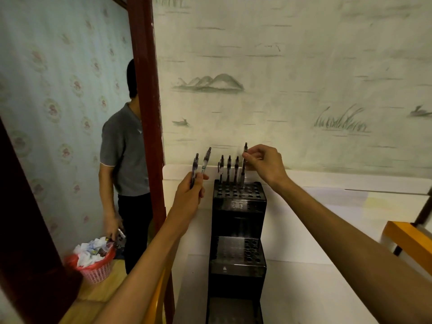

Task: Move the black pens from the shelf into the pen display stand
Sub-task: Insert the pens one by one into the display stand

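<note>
Right hand has a fingertip pinch closed on one pen near its top, tip down at the back row of the stand. Holding it high keeps the fingers clear of the three pens already standing just left of it in that row; can't tell if the tip is seated in a hole yet.

Left hand, left of the stand, is closed round two spare pens, caps up, fanned apart. Judged a feed stock: it keeps the next ones within reach, so the right hand only has to place.

Back row fills left to right. The front rows of the top tier and the lower tier look empty, so the task is at an early stage.

The stand is black, stepped, and sits on a white worktop, back end against the wall. That wall is pale with a painted hills-and-reeds scene. Left of the stand: red-brown door post, then a person in a grey shirt by a pink bin of paper. Source shelf not identifiable.
</note>
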`<state>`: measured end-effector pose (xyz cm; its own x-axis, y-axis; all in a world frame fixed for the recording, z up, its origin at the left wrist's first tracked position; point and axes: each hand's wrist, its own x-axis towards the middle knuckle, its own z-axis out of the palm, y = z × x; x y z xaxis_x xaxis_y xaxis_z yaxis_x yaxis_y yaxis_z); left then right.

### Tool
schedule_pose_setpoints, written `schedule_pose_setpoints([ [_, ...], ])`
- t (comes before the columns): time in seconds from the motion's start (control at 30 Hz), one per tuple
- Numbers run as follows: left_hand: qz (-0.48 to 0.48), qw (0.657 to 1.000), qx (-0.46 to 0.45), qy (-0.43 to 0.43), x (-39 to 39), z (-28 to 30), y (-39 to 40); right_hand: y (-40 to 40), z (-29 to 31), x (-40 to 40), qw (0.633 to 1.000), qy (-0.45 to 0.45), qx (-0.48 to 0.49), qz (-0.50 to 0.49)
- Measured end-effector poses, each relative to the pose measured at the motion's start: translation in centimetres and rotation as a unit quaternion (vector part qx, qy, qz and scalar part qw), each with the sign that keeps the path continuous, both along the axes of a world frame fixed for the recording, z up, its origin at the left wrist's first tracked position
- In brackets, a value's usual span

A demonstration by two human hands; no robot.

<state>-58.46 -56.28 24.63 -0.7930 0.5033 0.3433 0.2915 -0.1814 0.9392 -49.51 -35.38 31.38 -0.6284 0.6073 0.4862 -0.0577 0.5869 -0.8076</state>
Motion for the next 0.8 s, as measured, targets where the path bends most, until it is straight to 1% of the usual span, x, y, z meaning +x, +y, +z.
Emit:
schedule_pose_setpoints([
  [0.17,-0.012,1.000,0.007,-0.026,0.2,-0.1,0.3,-0.2,-1.2,0.4,0.996,-0.080,0.048,0.005],
  [0.27,-0.015,1.000,0.007,-0.023,0.4,-0.1,0.5,-0.3,-1.7,0.6,0.996,-0.081,0.040,0.001],
  [0.37,-0.011,1.000,0.006,-0.017,0.7,0.1,0.8,-0.2,-1.6,0.9,0.992,-0.102,0.067,-0.014],
  [0.43,-0.013,1.000,0.007,-0.017,0.9,0.3,1.1,-0.1,-1.3,1.1,0.993,-0.089,0.073,-0.033],
  [0.5,-0.015,1.000,0.002,-0.013,1.1,0.5,1.4,-0.3,-0.9,1.5,0.998,-0.042,0.044,-0.031],
  [0.53,-0.015,1.000,-0.002,-0.009,1.2,0.7,1.5,-0.5,-0.6,1.7,1.000,-0.022,0.013,-0.009],
  [0.6,-0.016,1.000,-0.004,-0.006,1.7,0.9,1.8,-1.2,0.1,2.1,0.995,-0.008,-0.059,0.077],
  [0.7,-0.032,0.999,0.005,-0.018,2.4,1.3,2.3,-2.0,0.7,2.6,0.973,-0.019,-0.119,0.196],
  [0.8,-0.057,0.998,0.010,-0.032,3.2,1.7,2.8,-2.3,0.9,3.0,0.955,-0.006,-0.169,0.245],
])
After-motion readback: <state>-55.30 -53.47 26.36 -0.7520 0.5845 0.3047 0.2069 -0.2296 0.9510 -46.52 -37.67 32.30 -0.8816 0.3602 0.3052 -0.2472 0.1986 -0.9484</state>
